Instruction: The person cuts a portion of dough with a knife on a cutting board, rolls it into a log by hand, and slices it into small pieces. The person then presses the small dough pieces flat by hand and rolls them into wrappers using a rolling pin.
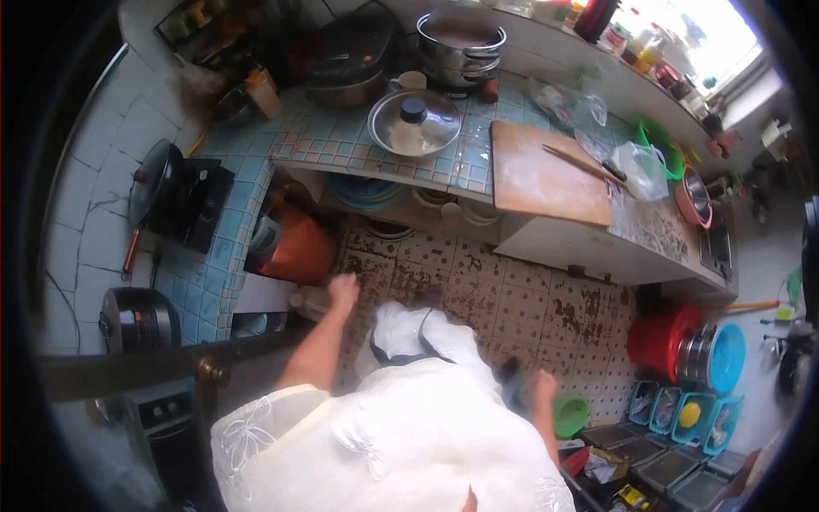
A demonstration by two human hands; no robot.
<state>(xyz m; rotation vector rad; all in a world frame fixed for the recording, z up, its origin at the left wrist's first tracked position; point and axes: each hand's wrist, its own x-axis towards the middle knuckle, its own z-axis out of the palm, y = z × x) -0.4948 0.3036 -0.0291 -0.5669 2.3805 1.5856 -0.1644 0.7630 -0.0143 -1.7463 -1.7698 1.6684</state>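
My left hand (344, 291) hangs low in front of the lower shelf, its fingers curled in; whether it holds anything is too small to tell. Near it are an orange bag (299, 247) and a plastic bottle (309, 300). On the right, my right hand (541, 386) is curled above the patterned floor (503, 294), close to a green basin (572, 416); its fingers are blurred. Neither hand touches the tiled counter (320, 141), where a lidded pan (415, 124) and a wooden cutting board (546, 175) with a knife (616, 169) lie.
A pan (155, 183) stands by the black stove (207, 205) at left, with a rice cooker (141, 322) below. A door edge (128, 371) juts in at lower left. Red bucket (661, 341) and blue baskets (693, 418) stand at right.
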